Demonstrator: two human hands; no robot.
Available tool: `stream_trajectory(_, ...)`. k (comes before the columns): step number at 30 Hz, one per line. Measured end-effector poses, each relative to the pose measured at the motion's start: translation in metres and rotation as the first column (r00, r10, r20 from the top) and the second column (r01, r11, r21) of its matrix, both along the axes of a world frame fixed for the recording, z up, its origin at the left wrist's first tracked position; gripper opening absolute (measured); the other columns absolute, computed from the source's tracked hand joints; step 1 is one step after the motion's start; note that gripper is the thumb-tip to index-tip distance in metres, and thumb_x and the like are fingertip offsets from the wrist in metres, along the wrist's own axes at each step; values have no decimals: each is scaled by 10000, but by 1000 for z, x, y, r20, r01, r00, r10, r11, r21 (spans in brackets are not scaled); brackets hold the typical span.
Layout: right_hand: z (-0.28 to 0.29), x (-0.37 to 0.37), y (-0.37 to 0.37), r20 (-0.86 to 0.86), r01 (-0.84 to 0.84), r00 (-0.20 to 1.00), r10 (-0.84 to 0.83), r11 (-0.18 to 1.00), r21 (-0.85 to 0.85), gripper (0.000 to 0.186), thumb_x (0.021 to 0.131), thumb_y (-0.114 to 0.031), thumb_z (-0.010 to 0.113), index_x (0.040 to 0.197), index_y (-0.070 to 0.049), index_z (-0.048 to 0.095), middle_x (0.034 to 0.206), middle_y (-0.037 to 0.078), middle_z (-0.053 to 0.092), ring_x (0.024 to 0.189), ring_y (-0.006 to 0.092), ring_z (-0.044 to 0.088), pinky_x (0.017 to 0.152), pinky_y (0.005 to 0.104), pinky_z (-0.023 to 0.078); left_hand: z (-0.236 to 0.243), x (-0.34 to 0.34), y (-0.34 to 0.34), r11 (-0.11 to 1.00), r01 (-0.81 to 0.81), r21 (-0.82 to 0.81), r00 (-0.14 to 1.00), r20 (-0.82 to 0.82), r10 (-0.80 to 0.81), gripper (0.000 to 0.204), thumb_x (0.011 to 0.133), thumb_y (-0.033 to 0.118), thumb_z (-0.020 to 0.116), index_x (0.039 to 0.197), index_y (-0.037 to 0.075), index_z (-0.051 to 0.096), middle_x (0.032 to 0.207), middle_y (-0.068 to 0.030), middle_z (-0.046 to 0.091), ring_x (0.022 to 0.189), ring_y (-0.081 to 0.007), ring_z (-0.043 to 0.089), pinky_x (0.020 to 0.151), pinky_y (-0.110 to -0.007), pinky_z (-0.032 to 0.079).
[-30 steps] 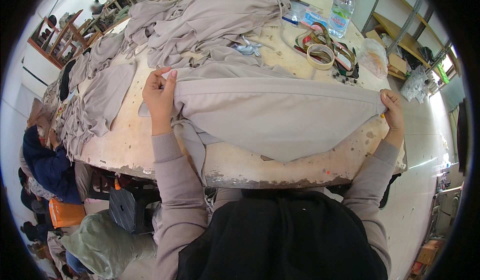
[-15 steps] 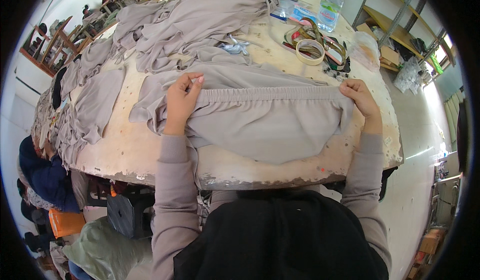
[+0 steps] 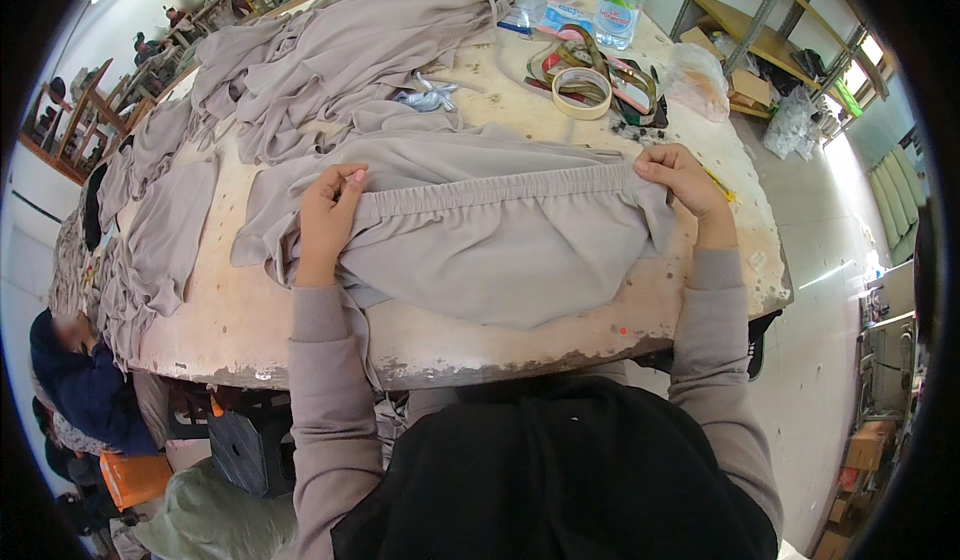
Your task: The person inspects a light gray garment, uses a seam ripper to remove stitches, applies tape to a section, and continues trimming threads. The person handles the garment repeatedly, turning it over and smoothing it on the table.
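Observation:
Between my two hands a taupe garment point(image 3: 500, 260) with a gathered elastic waistband is stretched out, its body draping onto the table's near part. My left hand point(image 3: 328, 215) pinches the band's left end between thumb and fingers. At the other end, my right hand point(image 3: 688, 185) grips the band's corner, fingers curled over the cloth. The waistband slopes slightly up toward the right. More cloth of the same colour point(image 3: 400, 150) lies just behind it, partly covered by the held piece.
A large heap of taupe fabric point(image 3: 360, 40) covers the table's far left. Toward the back right are a tape roll point(image 3: 581, 95), a water bottle point(image 3: 619, 5) and a clear plastic bag point(image 3: 697, 82). Someone in dark blue point(image 3: 88, 380) sits at the left. Metal shelves point(image 3: 760, 35) stand at the right.
The whole view has shifted, so the table's things appear further left. The waistband now tilts, its right end higher than before. Both hands keep their grip on it.

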State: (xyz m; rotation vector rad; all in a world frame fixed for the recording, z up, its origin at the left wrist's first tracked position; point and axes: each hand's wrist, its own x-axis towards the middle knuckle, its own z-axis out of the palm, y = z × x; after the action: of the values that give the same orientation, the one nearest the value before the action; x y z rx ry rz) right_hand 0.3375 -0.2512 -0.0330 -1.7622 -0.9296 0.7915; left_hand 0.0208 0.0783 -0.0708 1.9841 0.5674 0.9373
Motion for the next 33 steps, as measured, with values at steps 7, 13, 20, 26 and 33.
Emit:
stream_trajectory(7,4,-1,-3,24,25,999,-25,1000,1,214,797,-302,664,773,-91,642,586,-96,485,461,6,403,374,177,291,4,-5,-1,1000,-15,-7,997,-73,14,189,889,163,587,959,-8,627,749,41,537,681,-23,443,616,-171,345)
stream_trajectory(13,2,2,-7,-8,24,1000,-24,999,32,199,789,-290,666,778,-92,647,592,-100,486,476,4,405,388,173,295,7,-7,-2,1000,-19,-24,1000,-25,19,202,876,194,607,940,7,642,628,71,455,579,-20,358,522,-187,290)
stream_trajectory(20,3,7,-13,-8,-5,1000,6,995,96,191,784,-277,667,741,-93,640,581,-98,473,494,0,405,406,164,300,14,-11,-3,999,-52,13,998,-18,52,203,889,185,593,949,-4,637,702,49,535,641,-28,429,586,-174,343)
stream_trajectory(26,4,7,-15,-7,-7,1000,8,996,86,192,779,-274,673,762,-85,650,582,-91,486,493,2,412,402,174,314,12,-9,-3,1000,-28,9,1000,-13,28,206,879,197,601,915,-3,639,685,36,554,626,-33,440,569,-188,352)
stream_trajectory(33,2,5,-9,-23,-22,999,24,995,101,166,767,-227,690,820,-73,663,613,-73,530,499,11,433,394,181,313,6,-6,-3,982,-44,186,989,-128,69,199,859,206,620,898,12,644,620,-8,544,573,-63,438,532,-226,355)
